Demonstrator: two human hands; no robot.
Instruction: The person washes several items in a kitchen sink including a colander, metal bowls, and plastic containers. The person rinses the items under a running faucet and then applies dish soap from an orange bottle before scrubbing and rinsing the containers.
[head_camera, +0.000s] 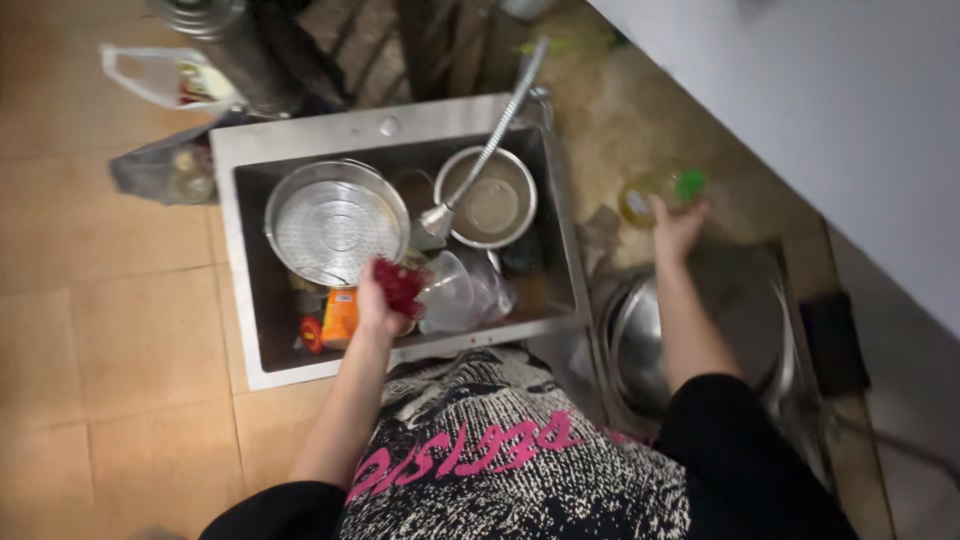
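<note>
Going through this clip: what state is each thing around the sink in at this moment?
Left hand: closed on a red scrubbing pad over the sink.
Right hand: on a yellow bottle with green cap, cap on.
Perforated steel steamer tray: tilted in the steel sink.
Flexible faucet hose: no water visible.

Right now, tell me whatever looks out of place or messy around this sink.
The sink is crowded: a perforated steamer tray leans tilted, with a clear plastic cup on its side. The counter looks stained.
</note>
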